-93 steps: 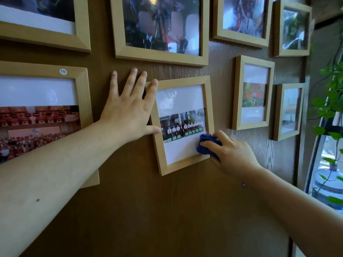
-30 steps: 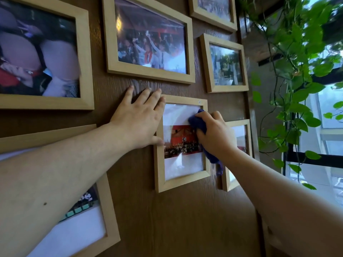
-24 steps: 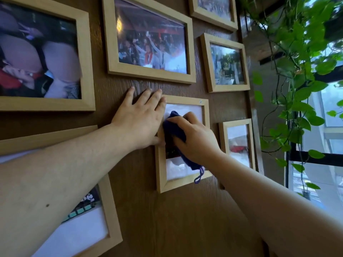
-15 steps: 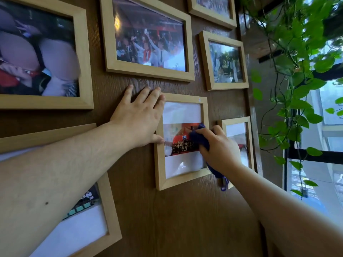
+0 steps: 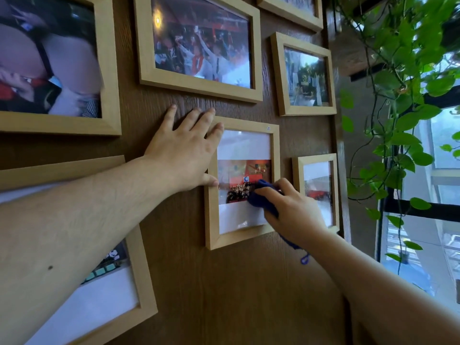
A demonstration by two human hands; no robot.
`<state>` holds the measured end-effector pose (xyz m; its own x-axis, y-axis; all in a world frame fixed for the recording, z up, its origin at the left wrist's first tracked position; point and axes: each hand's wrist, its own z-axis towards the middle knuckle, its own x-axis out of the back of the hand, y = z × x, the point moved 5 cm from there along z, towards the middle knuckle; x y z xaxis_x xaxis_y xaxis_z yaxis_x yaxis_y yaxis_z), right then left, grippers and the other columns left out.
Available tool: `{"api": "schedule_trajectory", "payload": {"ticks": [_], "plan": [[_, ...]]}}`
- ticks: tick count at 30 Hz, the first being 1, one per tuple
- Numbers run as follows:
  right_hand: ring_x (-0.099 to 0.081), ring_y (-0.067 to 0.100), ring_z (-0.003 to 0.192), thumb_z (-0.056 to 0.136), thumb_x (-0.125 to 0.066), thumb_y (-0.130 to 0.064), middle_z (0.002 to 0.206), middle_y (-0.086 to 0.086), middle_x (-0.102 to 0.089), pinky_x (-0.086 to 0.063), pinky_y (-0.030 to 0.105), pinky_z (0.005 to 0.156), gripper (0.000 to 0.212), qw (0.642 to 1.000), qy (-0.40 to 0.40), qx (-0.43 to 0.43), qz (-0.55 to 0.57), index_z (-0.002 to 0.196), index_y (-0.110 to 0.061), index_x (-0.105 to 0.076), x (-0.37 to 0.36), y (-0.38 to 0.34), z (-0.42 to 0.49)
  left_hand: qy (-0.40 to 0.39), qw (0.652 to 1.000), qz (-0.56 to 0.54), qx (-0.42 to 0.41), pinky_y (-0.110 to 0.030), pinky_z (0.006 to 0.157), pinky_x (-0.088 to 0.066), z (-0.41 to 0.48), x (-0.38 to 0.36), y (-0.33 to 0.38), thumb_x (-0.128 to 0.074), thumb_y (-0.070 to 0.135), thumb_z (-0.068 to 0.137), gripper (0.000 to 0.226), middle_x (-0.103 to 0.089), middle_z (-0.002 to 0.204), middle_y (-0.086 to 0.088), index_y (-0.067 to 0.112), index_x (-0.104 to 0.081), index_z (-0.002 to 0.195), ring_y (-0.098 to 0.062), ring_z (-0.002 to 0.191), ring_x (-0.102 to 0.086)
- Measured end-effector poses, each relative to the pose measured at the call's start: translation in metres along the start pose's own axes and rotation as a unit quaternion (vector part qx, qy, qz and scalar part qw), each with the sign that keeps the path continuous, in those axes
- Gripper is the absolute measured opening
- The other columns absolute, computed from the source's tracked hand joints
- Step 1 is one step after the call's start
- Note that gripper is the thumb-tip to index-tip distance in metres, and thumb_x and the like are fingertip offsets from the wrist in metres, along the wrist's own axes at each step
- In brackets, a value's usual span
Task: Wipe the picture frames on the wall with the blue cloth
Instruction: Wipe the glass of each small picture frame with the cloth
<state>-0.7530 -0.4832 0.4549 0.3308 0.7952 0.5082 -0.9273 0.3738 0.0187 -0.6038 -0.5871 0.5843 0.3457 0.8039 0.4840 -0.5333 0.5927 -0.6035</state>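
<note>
Your right hand (image 5: pixel 292 210) bunches the blue cloth (image 5: pixel 262 199) against the small frame (image 5: pixel 212 215), mid-glass; your left hand (image 5: pixel 184 155) lies flat, fingers spread, bracing its left edge. The surrounding frames likely remain.

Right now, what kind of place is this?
Probably an indoor photo wall in an office or institutional lobby, hard to say which. Clues: a wood-panelled wall hung with many light wooden picture frames of group and event photos, numbered stickers on frames, and a trailing green vine by a window.
</note>
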Motion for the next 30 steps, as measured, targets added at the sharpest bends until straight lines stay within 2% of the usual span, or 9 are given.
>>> {"api": "schedule_trajectory", "payload": {"ticks": [2,7,10,13,16,19,23,27,30], "plan": [[-0.058,0.024,0.072,0.085,-0.061,-0.03,0.111,0.005,-0.053,-0.052,0.036,0.052,0.04,1.0,-0.011,-0.002,-0.003,0.124,-0.027,-0.052,-0.003,-0.003,-0.005,0.0,1.0,-0.003,0.0,-0.058,0.116,-0.003,0.001,0.0,0.0,-0.056,0.071,0.072,0.108,0.005,0.16,-0.01,0.019,-0.001,0.149,-0.028,0.146,0.004],[-0.058,0.023,0.074,0.084,-0.062,-0.035,0.114,0.008,-0.052,-0.052,0.034,0.051,0.045,0.994,-0.053,0.096,0.001,0.124,-0.028,-0.043,-0.014,-0.052,-0.011,0.004,1.0,-0.007,0.004,-0.058,0.116,-0.002,0.0,-0.001,0.0,-0.056,0.07,0.073,0.108,0.006,0.16,-0.01,0.019,0.0,0.15,-0.028,0.146,0.005],[-0.059,0.025,0.074,0.084,-0.063,-0.034,0.114,0.01,-0.053,-0.053,0.036,0.051,0.045,0.993,-0.053,0.1,0.016,0.125,-0.027,-0.044,-0.01,-0.062,-0.011,0.004,1.0,-0.007,0.006,-0.058,0.116,-0.002,-0.001,0.0,0.001,-0.057,0.07,0.073,0.108,0.005,0.16,-0.01,0.019,-0.001,0.149,-0.029,0.146,0.003],[-0.058,0.025,0.073,0.088,-0.057,-0.035,0.115,0.01,-0.053,-0.053,0.039,0.051,0.041,0.99,-0.079,0.116,-0.021,0.127,-0.028,-0.047,-0.01,-0.059,-0.016,0.008,1.0,-0.008,0.012,-0.059,0.116,-0.004,-0.002,0.002,0.002,-0.059,0.069,0.072,0.108,0.003,0.16,-0.01,0.019,-0.002,0.149,-0.03,0.146,0.001],[-0.058,0.026,0.073,0.09,-0.053,-0.034,0.116,0.009,-0.052,-0.053,0.042,0.055,0.039,0.989,-0.114,0.082,-0.045,0.128,-0.028,-0.05,-0.009,-0.045,-0.022,0.007,1.0,-0.01,0.015,-0.06,0.115,-0.006,-0.001,0.003,0.002,-0.059,0.069,0.072,0.108,0.003,0.16,-0.011,0.019,-0.003,0.149,-0.031,0.146,0.0],[-0.059,0.024,0.08,0.091,-0.052,-0.034,0.118,0.005,-0.051,-0.052,0.036,0.06,0.036,0.986,-0.134,0.034,-0.097,0.127,-0.028,-0.05,-0.007,-0.027,-0.027,0.003,1.0,-0.016,0.019,-0.06,0.115,-0.005,0.0,0.002,0.001,-0.06,0.069,0.071,0.109,0.003,0.16,-0.01,0.019,-0.003,0.149,-0.032,0.146,0.002],[-0.059,0.023,0.077,0.089,-0.055,-0.032,0.113,0.004,-0.051,-0.043,0.031,0.055,0.036,0.975,-0.145,-0.016,-0.17,0.124,-0.028,-0.047,0.0,-0.003,-0.032,0.008,1.0,-0.019,0.016,-0.062,0.114,-0.004,-0.001,0.001,0.003,-0.061,0.067,0.072,0.108,0.004,0.16,-0.012,0.019,-0.004,0.149,-0.033,0.145,0.005],[-0.058,0.022,0.074,0.086,-0.057,-0.036,0.111,0.002,-0.05,-0.041,0.03,0.051,0.04,0.969,-0.139,-0.041,-0.199,0.122,-0.033,-0.041,0.014,0.019,-0.043,0.036,0.999,-0.007,-0.027,-0.065,0.113,-0.004,-0.004,0.004,0.012,-0.061,0.06,0.077,0.1,0.009,0.159,-0.014,0.02,-0.006,0.149,-0.034,0.145,0.008],[-0.057,0.02,0.071,0.086,-0.055,-0.038,0.111,-0.001,-0.051,-0.037,0.027,0.051,0.039,0.975,-0.108,-0.083,-0.176,0.123,-0.036,-0.041,0.028,0.038,-0.048,0.063,0.995,-0.041,-0.071,-0.064,0.114,-0.005,-0.005,0.016,0.022,-0.052,0.063,0.081,0.092,0.007,0.16,-0.014,0.02,-0.008,0.149,-0.033,0.146,0.005]]}}
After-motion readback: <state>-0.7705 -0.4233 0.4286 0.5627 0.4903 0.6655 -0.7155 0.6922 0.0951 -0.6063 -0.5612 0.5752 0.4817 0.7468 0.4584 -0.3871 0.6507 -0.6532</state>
